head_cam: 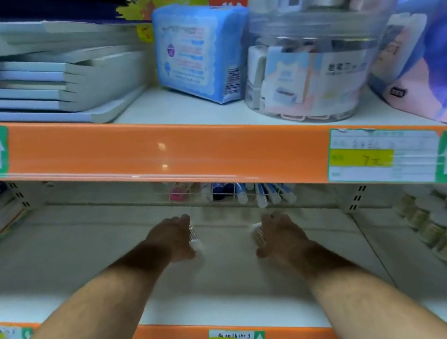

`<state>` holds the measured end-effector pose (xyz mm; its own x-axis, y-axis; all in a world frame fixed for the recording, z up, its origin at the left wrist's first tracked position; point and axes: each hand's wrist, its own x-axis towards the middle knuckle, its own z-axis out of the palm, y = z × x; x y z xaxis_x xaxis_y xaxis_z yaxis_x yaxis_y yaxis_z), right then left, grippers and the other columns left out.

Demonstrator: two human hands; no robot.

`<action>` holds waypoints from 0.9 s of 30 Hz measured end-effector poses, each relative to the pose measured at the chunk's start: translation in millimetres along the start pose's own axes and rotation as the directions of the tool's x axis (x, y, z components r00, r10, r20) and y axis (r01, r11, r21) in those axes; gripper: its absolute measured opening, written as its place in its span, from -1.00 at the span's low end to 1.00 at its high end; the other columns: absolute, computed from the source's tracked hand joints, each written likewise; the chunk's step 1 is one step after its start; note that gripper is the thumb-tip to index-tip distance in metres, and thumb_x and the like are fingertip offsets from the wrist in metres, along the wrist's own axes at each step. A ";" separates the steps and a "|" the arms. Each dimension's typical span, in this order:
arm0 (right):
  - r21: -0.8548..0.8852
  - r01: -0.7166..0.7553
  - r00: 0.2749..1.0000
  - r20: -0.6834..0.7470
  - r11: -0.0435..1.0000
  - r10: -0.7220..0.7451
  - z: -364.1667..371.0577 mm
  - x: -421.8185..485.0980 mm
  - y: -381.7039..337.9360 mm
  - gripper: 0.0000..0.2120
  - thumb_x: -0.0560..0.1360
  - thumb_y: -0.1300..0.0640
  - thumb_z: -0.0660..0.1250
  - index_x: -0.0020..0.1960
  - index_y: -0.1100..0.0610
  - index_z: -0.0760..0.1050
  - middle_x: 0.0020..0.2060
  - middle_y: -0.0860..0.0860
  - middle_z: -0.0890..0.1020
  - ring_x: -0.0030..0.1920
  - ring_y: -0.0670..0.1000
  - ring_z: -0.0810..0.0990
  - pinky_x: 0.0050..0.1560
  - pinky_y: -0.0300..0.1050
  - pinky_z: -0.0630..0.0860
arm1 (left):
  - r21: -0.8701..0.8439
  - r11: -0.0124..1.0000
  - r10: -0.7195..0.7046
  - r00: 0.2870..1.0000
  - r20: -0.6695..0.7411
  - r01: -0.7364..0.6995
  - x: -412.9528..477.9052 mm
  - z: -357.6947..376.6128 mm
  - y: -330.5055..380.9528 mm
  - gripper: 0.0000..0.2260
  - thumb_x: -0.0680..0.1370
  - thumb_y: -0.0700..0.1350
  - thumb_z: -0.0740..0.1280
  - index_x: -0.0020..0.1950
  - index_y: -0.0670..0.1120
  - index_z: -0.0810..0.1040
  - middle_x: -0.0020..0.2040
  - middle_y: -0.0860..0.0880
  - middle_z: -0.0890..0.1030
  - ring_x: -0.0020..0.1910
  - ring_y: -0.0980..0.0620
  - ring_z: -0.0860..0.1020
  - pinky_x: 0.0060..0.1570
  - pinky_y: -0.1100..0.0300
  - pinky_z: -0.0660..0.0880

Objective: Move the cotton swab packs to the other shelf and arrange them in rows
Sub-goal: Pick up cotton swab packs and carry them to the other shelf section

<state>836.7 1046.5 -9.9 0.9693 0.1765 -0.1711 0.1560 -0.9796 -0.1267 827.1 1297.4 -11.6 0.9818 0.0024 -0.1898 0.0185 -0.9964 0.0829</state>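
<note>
Both hands reach deep into the middle shelf (100,258), and each holds its own load: the left hand (173,241) grips one cotton swab pack (194,238) at its inner side, and the right hand (282,237) grips a second cotton swab pack (257,233) the same way, fingers curled round them as far as the blur lets one tell. The two packs face each other across a bare gap of white shelf, just above the surface or touching it (I cannot tell which). Their sticks seem to run from the front toward the back of the shelf, so setting them down side by side would probably start a row across the gap between the hands. Neither hand is clearly nearer the back. Behind them a wire basket (228,194) holds pens and tubes, and round tubs (439,225) stand in rows well to the right. Above the orange shelf edge (157,155) are stacked notebooks (32,81) and a clear jar (309,71) of sharpeners.
</note>
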 end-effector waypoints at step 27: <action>0.743 -0.133 0.980 0.199 0.656 -0.027 -50.9 -11.0 5.3 -0.70 0.39 0.34 0.45 0.07 0.10 0.54 0.04 0.16 0.65 -0.02 0.13 0.66 -0.11 -0.06 0.63 | -0.654 0.723 -0.005 0.949 0.316 0.222 -23.4 -45.7 49.6 -0.76 0.64 -0.13 0.19 0.24 -0.14 0.55 0.00 -0.18 0.65 -0.08 -0.13 0.65 -0.28 0.10 0.62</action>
<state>836.6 1034.5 41.0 0.9074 0.2189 -0.3586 -0.1673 -0.5947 -0.7864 813.6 1251.9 41.7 0.8717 -0.0195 -0.4896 0.3547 -0.6642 0.6580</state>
